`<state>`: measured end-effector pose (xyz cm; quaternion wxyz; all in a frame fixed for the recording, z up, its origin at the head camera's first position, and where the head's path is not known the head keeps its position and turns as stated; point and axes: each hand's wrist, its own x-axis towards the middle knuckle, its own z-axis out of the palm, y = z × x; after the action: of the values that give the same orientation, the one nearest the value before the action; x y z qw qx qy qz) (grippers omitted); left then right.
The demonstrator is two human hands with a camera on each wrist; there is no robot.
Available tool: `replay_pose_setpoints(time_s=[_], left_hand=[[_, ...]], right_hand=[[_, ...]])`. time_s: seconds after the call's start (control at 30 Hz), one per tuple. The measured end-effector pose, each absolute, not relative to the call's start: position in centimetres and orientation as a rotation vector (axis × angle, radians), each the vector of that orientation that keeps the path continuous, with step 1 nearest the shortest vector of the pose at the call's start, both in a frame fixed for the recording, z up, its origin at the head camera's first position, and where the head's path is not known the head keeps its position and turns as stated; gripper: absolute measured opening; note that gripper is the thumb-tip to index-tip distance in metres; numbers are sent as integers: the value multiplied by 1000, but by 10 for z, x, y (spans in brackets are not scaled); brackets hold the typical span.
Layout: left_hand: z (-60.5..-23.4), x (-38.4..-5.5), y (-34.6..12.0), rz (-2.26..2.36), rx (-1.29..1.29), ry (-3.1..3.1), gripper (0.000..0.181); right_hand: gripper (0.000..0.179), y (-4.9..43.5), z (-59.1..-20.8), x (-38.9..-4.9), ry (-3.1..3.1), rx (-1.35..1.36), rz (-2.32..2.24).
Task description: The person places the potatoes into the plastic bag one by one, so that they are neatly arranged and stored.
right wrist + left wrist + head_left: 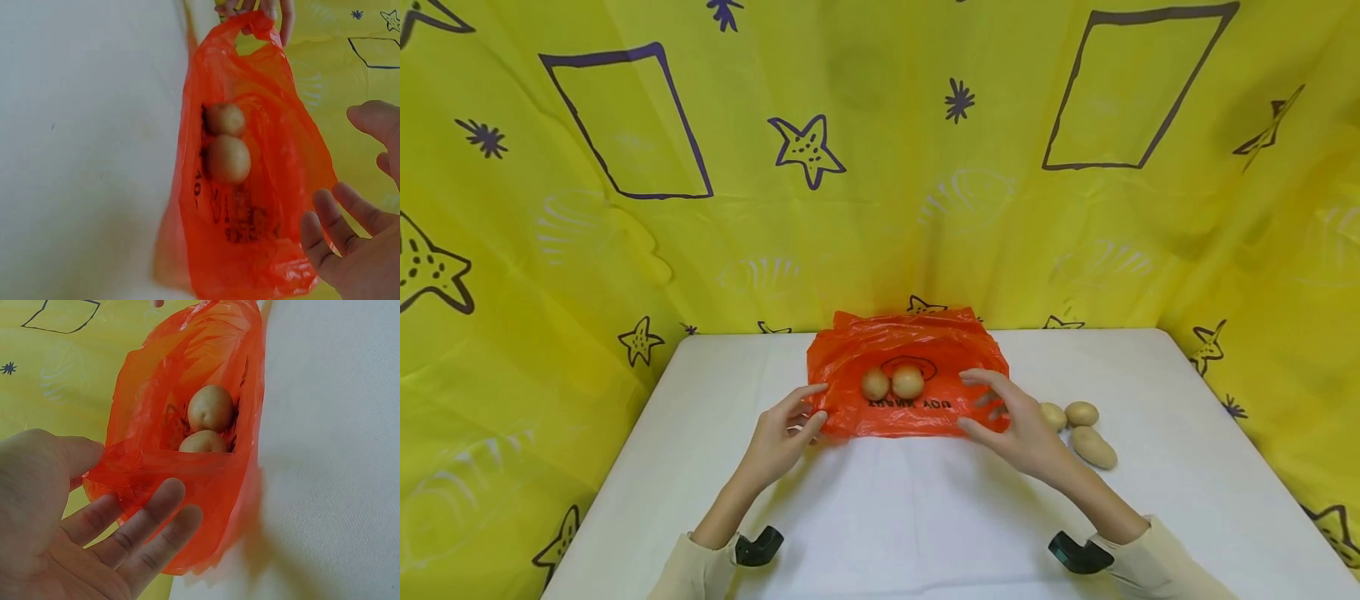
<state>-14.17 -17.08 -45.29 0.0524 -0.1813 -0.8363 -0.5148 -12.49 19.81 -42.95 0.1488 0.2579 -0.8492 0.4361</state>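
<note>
A red plastic bag lies spread on the white table, its mouth toward me. Two round potatoes, one on the left and one on the right, sit inside it side by side. My left hand is at the bag's left end. In the left wrist view, its thumb and forefinger pinch the bag's edge, while the other fingers stretch loosely along the plastic. My right hand hovers by the bag's right end, thumb and fingers spread, gripping nothing; its fingertips are close to the plastic.
Three more potatoes lie together on the white table, right of the right hand. Yellow patterned curtain hangs behind the table and along both sides. Dark wrist mounts sit at both sleeves.
</note>
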Motion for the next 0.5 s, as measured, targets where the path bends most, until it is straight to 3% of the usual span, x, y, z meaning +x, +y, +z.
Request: replay_pose_setpoints(time_s=[0.5], left_hand=[[-455,-143,-170,-1553,-551,-2558,39]], right_hand=[[62,256,-426,-108,-2492,581,1020]])
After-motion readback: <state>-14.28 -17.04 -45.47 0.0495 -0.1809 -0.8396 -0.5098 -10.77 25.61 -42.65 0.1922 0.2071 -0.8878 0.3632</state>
